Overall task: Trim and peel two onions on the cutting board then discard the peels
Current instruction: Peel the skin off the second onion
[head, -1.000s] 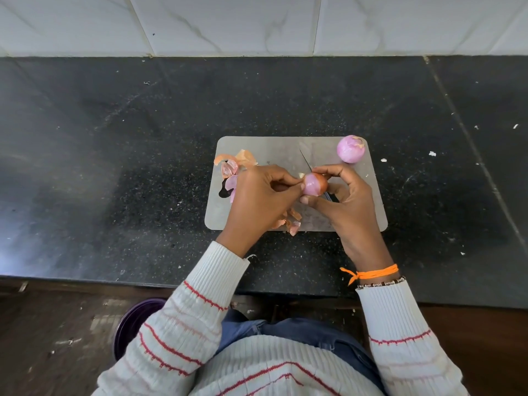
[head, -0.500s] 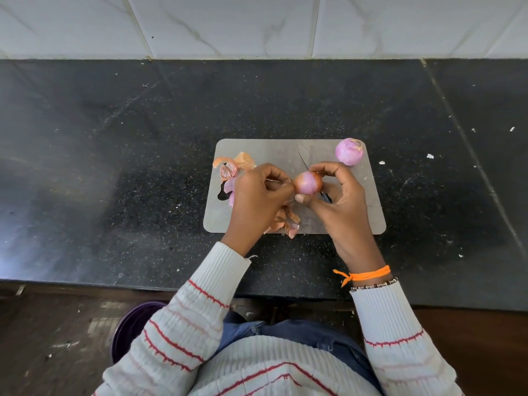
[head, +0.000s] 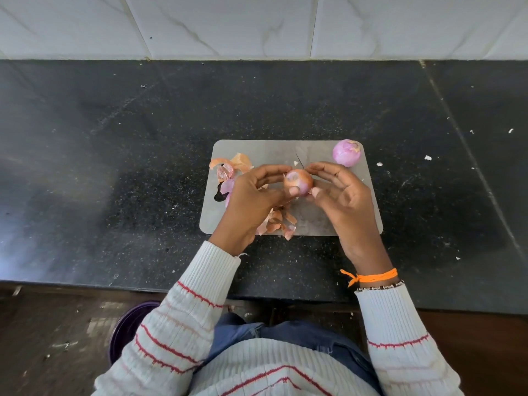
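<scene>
Above the grey cutting board (head: 257,150), my left hand (head: 251,201) and my right hand (head: 345,198) hold a small partly peeled onion (head: 298,180) between thumbs and fingertips. Patches of brown skin still cling to it. A peeled pink onion (head: 346,152) sits at the board's far right corner. Loose peels (head: 228,167) lie at the board's left side, and more peels (head: 281,221) lie near its front edge under my hands. A thin knife tip (head: 299,160) shows just behind the held onion; the rest of the knife is hidden.
The board lies on a black speckled counter (head: 114,167) backed by a white tiled wall (head: 257,24). Small white scraps (head: 427,158) dot the counter to the right. A purple bin (head: 128,327) stands on the floor below the counter's front edge, at my left.
The onion has been turned between my fingers, and my left thumb now rests on its front. Both hands stay over the middle of the board.
</scene>
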Motion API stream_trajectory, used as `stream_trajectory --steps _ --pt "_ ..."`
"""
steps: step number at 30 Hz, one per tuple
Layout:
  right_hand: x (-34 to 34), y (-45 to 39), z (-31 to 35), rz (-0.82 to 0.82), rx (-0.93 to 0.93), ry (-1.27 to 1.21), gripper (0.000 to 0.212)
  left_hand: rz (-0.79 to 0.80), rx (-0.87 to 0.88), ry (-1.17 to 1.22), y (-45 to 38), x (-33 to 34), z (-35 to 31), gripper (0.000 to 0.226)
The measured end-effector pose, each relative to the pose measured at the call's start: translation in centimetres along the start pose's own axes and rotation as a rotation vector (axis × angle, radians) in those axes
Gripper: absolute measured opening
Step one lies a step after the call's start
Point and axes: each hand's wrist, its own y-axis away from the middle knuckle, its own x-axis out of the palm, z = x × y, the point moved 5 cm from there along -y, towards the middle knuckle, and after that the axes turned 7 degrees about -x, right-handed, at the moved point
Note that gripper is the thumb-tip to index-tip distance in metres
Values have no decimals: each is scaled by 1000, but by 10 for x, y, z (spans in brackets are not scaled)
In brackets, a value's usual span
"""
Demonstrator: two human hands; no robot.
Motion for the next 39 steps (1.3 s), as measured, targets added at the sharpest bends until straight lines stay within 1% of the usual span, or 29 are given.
stream_trajectory --steps 2,5,8,12,15,21,25,30,35,39 --pt "-3 0 0 -53 -10 46 26 -7 27 -45 2 1 -2 40" --pt "-4 1 -1 -108 -42 135 16 -5 61 -39 6 5 -6 40" --pt "-3 0 1 -142 -72 167 16 -15 103 -50 10 8 -9 42" --pt "-3 1 3 -149 -121 213 19 -40 115 -98 11 7 -10 41" --pt "-4 1 2 -141 -148 239 15 -55 115 -140 11 5 -10 40" --pt "-1 1 -3 -139 -139 254 8 -59 118 -189 11 2 -8 40" --pt "-1 0 -9 -180 -82 253 6 -42 126 -146 10 0 -5 41" --pt "-5 -1 -15 -265 -29 267 11 21 92 -67 9 0 -1 39" --pt "-5 -2 -13 -291 -7 223 10 43 60 -7 1 0 3 36" --pt "-5 -1 -11 -287 3 228 13 106 17 20 -1 2 5 42"
